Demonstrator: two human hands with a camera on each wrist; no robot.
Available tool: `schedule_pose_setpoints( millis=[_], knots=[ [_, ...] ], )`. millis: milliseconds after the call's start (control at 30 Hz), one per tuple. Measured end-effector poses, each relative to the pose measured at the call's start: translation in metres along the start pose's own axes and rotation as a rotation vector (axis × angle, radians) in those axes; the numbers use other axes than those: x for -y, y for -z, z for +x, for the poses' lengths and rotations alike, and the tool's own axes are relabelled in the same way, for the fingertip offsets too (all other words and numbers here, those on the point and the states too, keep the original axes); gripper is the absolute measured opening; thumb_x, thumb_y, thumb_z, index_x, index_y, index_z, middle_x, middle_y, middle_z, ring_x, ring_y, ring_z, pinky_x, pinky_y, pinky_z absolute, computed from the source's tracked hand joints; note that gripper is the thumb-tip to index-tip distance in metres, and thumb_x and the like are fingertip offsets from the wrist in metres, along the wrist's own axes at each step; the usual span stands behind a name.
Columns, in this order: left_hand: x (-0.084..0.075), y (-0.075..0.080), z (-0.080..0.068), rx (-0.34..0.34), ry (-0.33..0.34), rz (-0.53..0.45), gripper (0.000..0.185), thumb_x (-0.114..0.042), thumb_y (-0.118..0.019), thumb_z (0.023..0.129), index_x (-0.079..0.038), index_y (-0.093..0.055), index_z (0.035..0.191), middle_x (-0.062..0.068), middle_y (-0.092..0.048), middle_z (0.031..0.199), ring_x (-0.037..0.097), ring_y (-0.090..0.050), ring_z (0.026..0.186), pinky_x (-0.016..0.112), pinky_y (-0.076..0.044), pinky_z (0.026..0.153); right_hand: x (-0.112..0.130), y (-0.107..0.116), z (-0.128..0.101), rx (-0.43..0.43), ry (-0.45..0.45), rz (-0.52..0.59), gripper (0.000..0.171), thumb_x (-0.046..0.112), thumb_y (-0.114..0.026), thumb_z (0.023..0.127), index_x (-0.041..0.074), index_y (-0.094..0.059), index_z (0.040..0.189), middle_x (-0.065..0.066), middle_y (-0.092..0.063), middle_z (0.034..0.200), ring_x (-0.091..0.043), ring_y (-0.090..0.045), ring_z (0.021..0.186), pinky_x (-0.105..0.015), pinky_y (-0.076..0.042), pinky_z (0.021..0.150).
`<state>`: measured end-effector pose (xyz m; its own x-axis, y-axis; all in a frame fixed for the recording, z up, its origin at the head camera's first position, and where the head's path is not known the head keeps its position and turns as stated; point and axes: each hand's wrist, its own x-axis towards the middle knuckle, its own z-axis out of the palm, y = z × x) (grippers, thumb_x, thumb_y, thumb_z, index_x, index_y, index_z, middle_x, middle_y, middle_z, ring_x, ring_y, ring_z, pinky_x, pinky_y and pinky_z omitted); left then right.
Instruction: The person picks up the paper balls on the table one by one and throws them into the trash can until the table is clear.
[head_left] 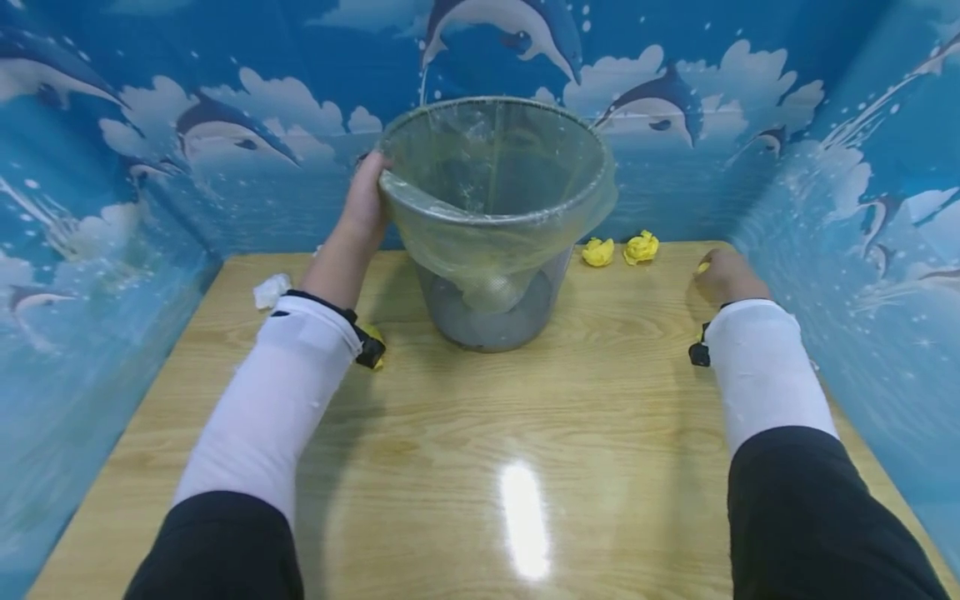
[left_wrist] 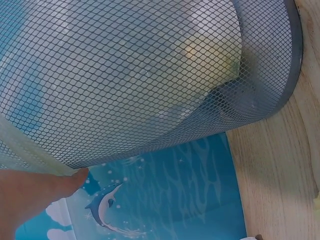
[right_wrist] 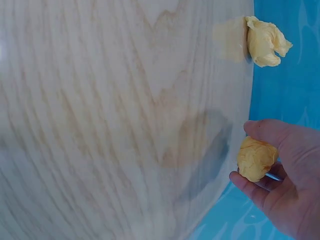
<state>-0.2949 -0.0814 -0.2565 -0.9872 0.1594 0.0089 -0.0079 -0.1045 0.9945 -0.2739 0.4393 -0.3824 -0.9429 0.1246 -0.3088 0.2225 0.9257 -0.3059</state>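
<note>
Right now the right hand (right_wrist: 280, 175) pinches a crumpled yellow paper ball (right_wrist: 256, 158) between thumb and fingers at the far right edge of the wooden table (head_left: 480, 417), close to the blue wall. Further along that edge, two more yellow paper balls (head_left: 597, 251) lie side by side near the back wall, well apart from the hand; the wrist view shows one of them, creased and folded. The left hand (head_left: 365, 200) grips the rim of a wire-mesh wastebasket (head_left: 491, 217), fingers curled over the edge; its thumb presses the mesh from outside. The basket is round and tapered, grey metal mesh, lined with a thin translucent plastic bag (head_left: 525, 242) that folds over the rim and hangs loosely. It stands tilted on the table's far middle. A white paper wad (head_left: 271, 291) lies left of the left forearm. No writing can be read anywhere; the walls carry printed dolphins and clouds.
</note>
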Motion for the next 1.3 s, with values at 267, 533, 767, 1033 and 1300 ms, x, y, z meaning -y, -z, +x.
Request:
schedule_pose_setpoints(
  millis=[267,533,767,1033,1300],
  knots=[
    [0.000,-0.001,0.000,-0.005,0.009,0.000,0.022,-0.027,-0.031,0.096,-0.014,-0.043,0.109,-0.002,-0.023,0.156,0.013,-0.040,0.114,0.033,-0.023,0.110,-0.009,0.019,0.013,-0.037,0.090,-0.028,0.050,0.013,-0.050,0.093,-0.018,-0.038,0.130,-0.042,-0.037,0.132,-0.058,-0.036,0.120,-0.063,-0.034,0.100],
    [0.000,0.001,0.000,-0.052,0.009,-0.005,0.018,-0.028,-0.031,0.096,-0.016,-0.036,0.084,-0.003,-0.029,0.149,0.011,-0.038,0.118,0.030,-0.024,0.107,0.013,0.045,0.007,-0.119,0.132,-0.022,0.053,0.017,-0.049,0.095,-0.019,-0.037,0.132,-0.042,-0.039,0.127,-0.056,-0.041,0.113,-0.062,-0.038,0.093],
    [0.004,-0.003,0.004,-0.048,-0.032,-0.019,0.028,-0.025,-0.032,0.095,-0.017,-0.034,0.068,0.000,-0.041,0.109,0.011,-0.040,0.090,0.030,-0.027,0.098,0.026,0.070,-0.006,-0.207,0.119,-0.034,0.054,0.022,-0.046,0.097,-0.014,-0.037,0.135,-0.042,-0.036,0.127,-0.056,-0.039,0.111,-0.063,-0.038,0.088],
    [0.005,-0.001,0.003,-0.041,-0.016,-0.007,0.021,-0.027,-0.032,0.093,-0.016,-0.035,0.076,0.002,-0.038,0.128,0.013,-0.039,0.110,0.030,-0.025,0.101,0.032,0.089,-0.019,-0.232,0.134,-0.036,0.055,0.024,-0.047,0.097,-0.014,-0.036,0.136,-0.041,-0.034,0.128,-0.054,-0.037,0.110,-0.063,-0.037,0.085],
    [0.003,-0.004,0.004,-0.047,-0.019,-0.003,0.023,-0.027,-0.033,0.094,-0.016,-0.036,0.074,0.001,-0.039,0.130,0.011,-0.041,0.106,0.032,-0.026,0.104,0.057,0.116,-0.039,-0.328,0.136,-0.043,0.056,0.024,-0.048,0.097,-0.012,-0.037,0.139,-0.041,-0.028,0.134,-0.054,-0.031,0.114,-0.064,-0.037,0.086]
  ],
)
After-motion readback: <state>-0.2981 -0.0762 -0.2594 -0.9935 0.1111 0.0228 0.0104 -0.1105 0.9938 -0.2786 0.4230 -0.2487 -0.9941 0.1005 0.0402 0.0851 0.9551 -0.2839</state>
